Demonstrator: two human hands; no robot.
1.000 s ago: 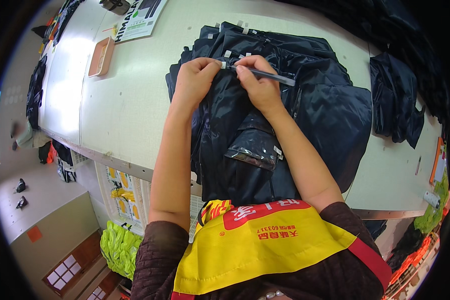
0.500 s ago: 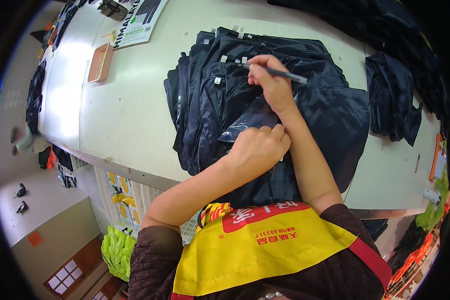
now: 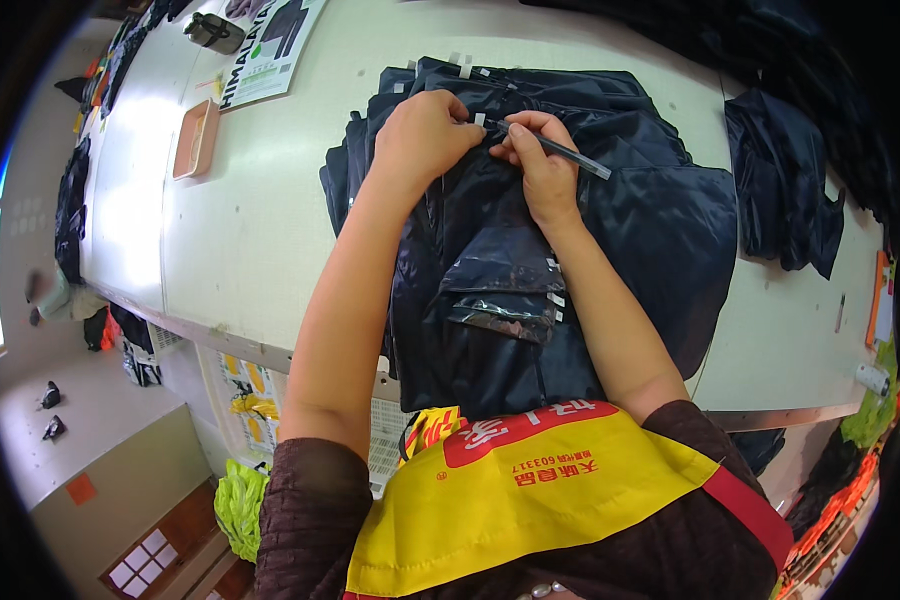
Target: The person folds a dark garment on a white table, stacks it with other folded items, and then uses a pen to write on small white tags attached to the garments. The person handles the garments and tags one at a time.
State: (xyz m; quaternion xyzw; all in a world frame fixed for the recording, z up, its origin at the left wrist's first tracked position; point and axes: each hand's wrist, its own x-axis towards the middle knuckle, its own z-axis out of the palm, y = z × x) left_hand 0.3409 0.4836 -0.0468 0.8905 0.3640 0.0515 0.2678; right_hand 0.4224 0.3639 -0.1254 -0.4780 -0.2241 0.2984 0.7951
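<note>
1. Head view, the change: half a second ago your left hand (image 3: pixel 425 135) was down near your body, on the lower part of the stack of dark navy shiny fabric pieces (image 3: pixel 530 230). It has since come back up to the stack's far edge and now sits just beside your right hand (image 3: pixel 540 165). The fabric itself looks unmoved.
2. What that suggests: both hands are again on one spot, at a small white tag (image 3: pixel 480 119) on the stack's far edge, so I judge the marking work there is resuming.
3. Fingers: your left fingers are curled together, pressing or pinching the fabric at the tag. Your right fingers are clamped on a slim dark pen (image 3: pixel 555 148).
4. The pen's long axis runs from the tag, where its tip points toward your left hand, out past your right hand and slightly nearer to you.
5. The stack lies on the pale surface (image 3: pixel 270 230) with its long axis running away from you; a tan tray (image 3: pixel 196 138) sits well to its left.
</note>
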